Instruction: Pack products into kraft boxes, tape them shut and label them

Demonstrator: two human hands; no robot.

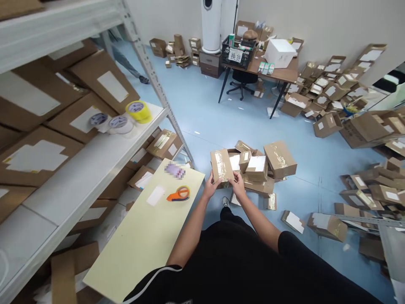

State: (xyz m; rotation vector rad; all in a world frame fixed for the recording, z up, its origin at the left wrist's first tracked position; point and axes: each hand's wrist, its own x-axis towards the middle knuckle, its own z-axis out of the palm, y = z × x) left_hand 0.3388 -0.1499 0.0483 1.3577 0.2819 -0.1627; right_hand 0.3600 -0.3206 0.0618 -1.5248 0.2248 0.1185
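Observation:
Between my two hands is a taped cardboard box (222,164), held up in front of me by its near corners. My left hand (211,185) grips its left near corner, and my right hand (237,184) closes on the right near corner. Just beyond lies a pile of cardboard boxes; a small box with a white label (257,164) and a larger taped box (280,159) show in it. What supports the pile is mostly hidden. To the left, an orange tape dispenser (179,194) rests on a pale yellow tabletop (139,236).
A metal shelf (79,177) with boxes and tape rolls (138,110) stands at left. Single boxes (327,226) lie on the blue floor at right, near large heaps of boxes (335,88). A desk (256,67) stands at the back; a person's leg (126,63) shows behind the shelf.

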